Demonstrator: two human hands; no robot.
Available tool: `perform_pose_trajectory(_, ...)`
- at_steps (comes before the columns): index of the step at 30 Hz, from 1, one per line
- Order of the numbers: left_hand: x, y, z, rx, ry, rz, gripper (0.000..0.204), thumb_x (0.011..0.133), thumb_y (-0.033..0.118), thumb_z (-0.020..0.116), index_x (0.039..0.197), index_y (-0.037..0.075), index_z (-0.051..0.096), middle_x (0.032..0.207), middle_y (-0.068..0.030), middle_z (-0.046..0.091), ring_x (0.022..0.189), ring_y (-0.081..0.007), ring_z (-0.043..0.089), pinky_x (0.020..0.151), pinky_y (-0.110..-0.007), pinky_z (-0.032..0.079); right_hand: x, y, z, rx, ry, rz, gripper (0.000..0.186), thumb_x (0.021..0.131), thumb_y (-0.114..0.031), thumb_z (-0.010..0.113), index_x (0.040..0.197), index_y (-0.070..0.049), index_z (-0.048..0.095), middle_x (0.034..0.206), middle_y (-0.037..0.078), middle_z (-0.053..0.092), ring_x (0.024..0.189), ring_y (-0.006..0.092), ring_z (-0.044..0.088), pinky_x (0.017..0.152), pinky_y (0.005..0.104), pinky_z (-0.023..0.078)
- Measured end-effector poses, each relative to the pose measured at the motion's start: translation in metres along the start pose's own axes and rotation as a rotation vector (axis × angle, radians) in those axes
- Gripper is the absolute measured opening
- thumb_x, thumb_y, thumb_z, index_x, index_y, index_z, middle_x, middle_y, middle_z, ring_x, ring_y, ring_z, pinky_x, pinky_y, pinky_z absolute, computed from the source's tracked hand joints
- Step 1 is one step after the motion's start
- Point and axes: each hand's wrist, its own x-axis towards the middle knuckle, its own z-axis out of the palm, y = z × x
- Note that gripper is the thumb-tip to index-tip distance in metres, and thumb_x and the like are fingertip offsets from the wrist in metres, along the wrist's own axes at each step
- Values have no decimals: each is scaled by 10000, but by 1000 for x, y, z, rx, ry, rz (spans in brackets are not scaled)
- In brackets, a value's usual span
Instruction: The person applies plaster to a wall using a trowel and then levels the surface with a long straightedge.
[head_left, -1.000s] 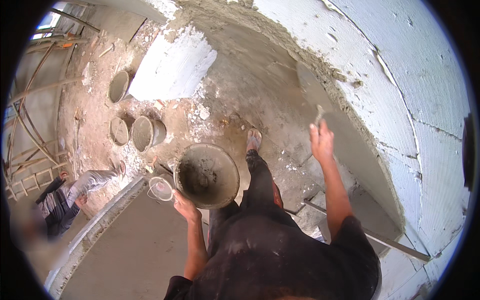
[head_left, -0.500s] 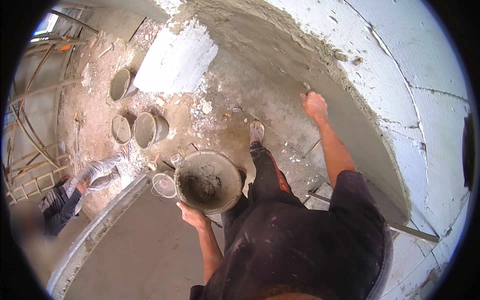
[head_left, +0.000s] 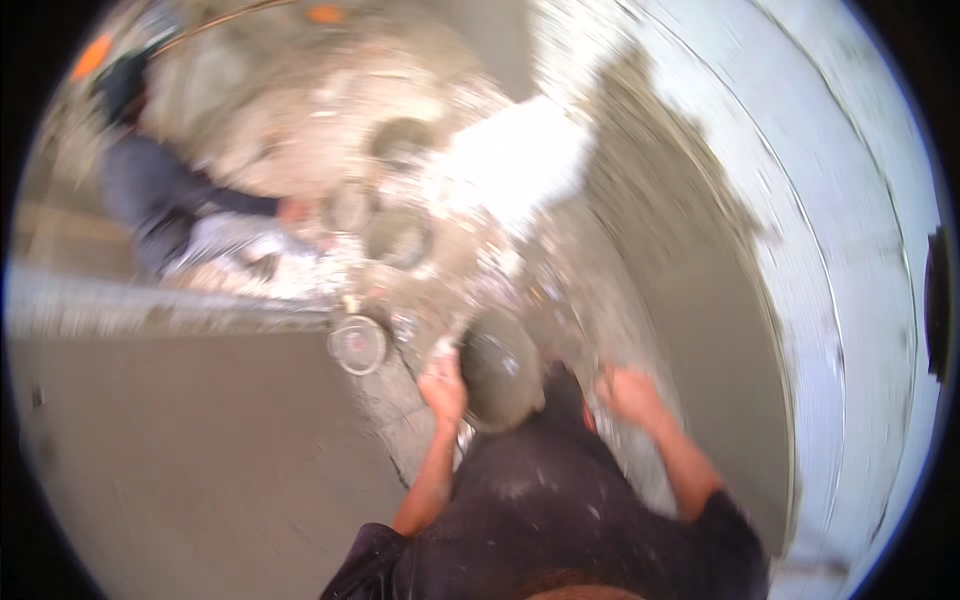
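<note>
A round bucket (head_left: 500, 370) of grey mortar is held in front of my body, tilted, its inside partly in shadow. My left hand (head_left: 443, 385) grips its left rim. To the right of the bucket, my right hand (head_left: 630, 395) is closed and smeared by motion; what it holds cannot be made out. Beyond that hand stands a wall coated with wet grey plaster (head_left: 700, 330).
At the far left a co-worker in dark clothes (head_left: 150, 190) bends toward several buckets (head_left: 398, 238) on the rubble-strewn floor. A small clear pail (head_left: 358, 344) stands beside a low plastered wall (head_left: 200, 430). White foam boards (head_left: 850, 250) cover the right side; a white sheet (head_left: 520, 160) lies farther off.
My view has turned left and blurred. My right hand has come down from the plastered wall to beside the bucket. The bucket has tilted in my left hand. The co-worker's arm now reaches toward the buckets.
</note>
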Motion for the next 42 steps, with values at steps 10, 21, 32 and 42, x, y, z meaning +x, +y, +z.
perform_pose_trajectory(10, -4, 63, -87, -112, 12, 200, 473, 944, 393, 544, 801, -42, 664, 653, -280, 565, 612, -442, 573, 579, -465, 431, 1, -137, 17, -448, 190, -381, 296, 882, -309, 582, 905, -20, 643, 738, 224, 654, 688, 419, 649, 655, 510, 522)
perform_pose_trajectory(21, 4, 92, -135, -107, -166, 484, 429, 913, 298, 606, 667, -54, 615, 638, -291, 538, 546, -428, 525, 521, -469, 387, 23, -140, 4, -343, -13, -454, 298, 785, -282, 698, 800, 5, 617, 836, 245, 627, 852, 424, 605, 759, 488, 489)
perform_pose_trajectory(32, 20, 62, -155, -229, 117, 314, 396, 945, 262, 565, 750, -74, 640, 490, -161, 479, 429, -189, 418, 452, -385, 346, 3, -205, -22, -643, 268, -446, 112, 803, -114, 567, 827, -20, 625, 769, 174, 667, 735, 330, 677, 637, 415, 529)
perform_pose_trajectory(42, -6, 67, -178, -188, 144, 234, 381, 954, 260, 538, 765, -58, 626, 549, -196, 499, 473, -248, 453, 513, -404, 377, -2, -215, 45, -223, -181, -520, 397, 824, -341, 677, 1029, -2, 649, 858, 257, 652, 857, 428, 630, 750, 482, 511)
